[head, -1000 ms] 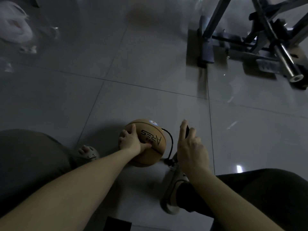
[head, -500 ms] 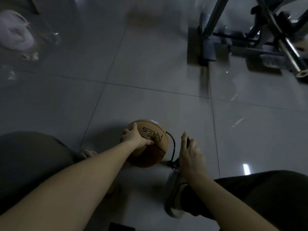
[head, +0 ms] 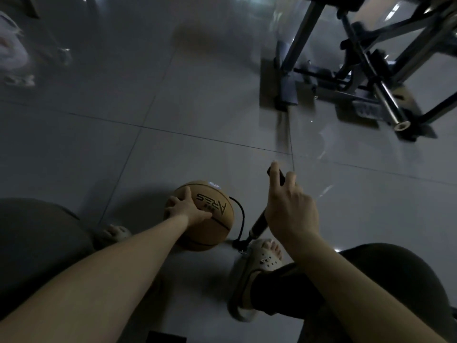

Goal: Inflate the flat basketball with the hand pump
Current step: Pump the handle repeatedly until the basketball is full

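Note:
A tan basketball [head: 215, 229] with dark lettering sits on the tiled floor between my legs. My left hand [head: 185, 209] lies spread over its top left side, fingers pressing it down. A black hose [head: 241, 219] loops from the ball's right side to the foot of a black hand pump [head: 259, 222]. The pump stands tilted, its base by my right sandal [head: 262, 262]. My right hand [head: 289, 209] grips the pump's black handle [head: 280, 178], raised well above the cylinder; the hand hides most of the handle.
A metal exercise frame [head: 366, 70] with a chrome bar [head: 393, 112] stands at the back right. White bags [head: 12, 50] lie at the far left. My left sandal [head: 113, 232] rests beside the ball. A dark object [head: 165, 337] lies at the bottom edge.
My right hand has pulled the pump handle upward, so the cylinder and my right sandal show below it. My left hand stays on the ball.

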Demonstrator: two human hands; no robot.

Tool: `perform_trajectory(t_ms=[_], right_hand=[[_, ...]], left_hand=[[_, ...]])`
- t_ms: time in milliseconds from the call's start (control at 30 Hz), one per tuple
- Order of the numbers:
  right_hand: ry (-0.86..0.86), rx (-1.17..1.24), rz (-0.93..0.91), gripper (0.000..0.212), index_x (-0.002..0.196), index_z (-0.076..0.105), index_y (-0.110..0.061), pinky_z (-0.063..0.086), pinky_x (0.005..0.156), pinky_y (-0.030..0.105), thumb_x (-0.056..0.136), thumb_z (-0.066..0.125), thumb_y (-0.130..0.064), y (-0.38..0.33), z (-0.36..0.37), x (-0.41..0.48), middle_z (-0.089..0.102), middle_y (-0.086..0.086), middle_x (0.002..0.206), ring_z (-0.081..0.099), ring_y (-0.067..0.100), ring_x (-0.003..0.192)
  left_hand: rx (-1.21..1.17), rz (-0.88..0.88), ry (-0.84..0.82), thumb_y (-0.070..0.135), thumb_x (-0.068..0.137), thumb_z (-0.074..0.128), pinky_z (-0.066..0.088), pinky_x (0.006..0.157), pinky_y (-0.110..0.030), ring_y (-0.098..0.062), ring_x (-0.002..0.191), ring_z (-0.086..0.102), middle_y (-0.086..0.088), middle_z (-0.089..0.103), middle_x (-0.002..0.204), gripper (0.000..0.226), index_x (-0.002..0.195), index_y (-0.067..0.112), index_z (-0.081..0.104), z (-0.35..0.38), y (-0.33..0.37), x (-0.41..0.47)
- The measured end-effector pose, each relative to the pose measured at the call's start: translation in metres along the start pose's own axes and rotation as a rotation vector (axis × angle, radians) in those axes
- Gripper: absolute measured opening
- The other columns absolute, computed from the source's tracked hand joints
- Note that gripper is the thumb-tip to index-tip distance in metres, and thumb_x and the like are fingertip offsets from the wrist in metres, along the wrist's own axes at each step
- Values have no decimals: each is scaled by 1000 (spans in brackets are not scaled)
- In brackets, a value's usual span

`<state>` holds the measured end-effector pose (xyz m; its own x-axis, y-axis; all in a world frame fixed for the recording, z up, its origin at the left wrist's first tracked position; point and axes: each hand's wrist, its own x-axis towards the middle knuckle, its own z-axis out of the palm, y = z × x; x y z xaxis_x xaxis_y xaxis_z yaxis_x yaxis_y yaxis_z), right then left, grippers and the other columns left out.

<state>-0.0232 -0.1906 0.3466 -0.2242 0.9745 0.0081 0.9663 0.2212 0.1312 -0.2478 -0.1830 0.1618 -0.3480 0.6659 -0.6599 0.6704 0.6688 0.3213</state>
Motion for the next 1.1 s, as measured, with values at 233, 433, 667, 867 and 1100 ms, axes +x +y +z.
perform_trajectory(t_ms=[233,433,667,867,1100], right_hand=[[-113,-2,-46,86,156,-1,-14,48,49,27,91,55,-16,-9,59,-10,45,14,113,47,17,69],[-185,13,-33,88,156,-4,-14,52,53,28,92,55,-15,-5,96,-8,45,15,114,47,16,71],[-245,95,-11,85,156,-9,-16,46,59,28,95,50,-14,-15,110,-18,41,14,124,49,20,87],[-249,138,-34,90,156,-5,-22,39,59,29,92,56,-12,-12,74,-13,39,13,120,41,18,81],[88,-13,-27,64,145,33,-7,48,60,33,90,64,-19,12,13,-1,50,14,112,57,22,79]], left_hand=[[4,-44,70,65,72,73,33,110,-57,-53,140,21,-24,-2,160,120,155,36,-9,8,8,1],[-8,-46,70,65,69,73,32,111,-58,-51,139,23,-23,5,160,118,155,38,-3,2,18,15],[-4,-46,45,68,66,72,32,111,-59,-50,140,23,-23,10,158,121,156,37,-2,-5,20,19],[-13,-50,16,67,67,75,31,111,-60,-50,139,26,-21,9,159,123,156,38,-5,-12,21,15],[-35,42,21,73,71,66,31,110,-61,-54,138,22,-27,4,158,116,156,37,-5,-10,11,7]])
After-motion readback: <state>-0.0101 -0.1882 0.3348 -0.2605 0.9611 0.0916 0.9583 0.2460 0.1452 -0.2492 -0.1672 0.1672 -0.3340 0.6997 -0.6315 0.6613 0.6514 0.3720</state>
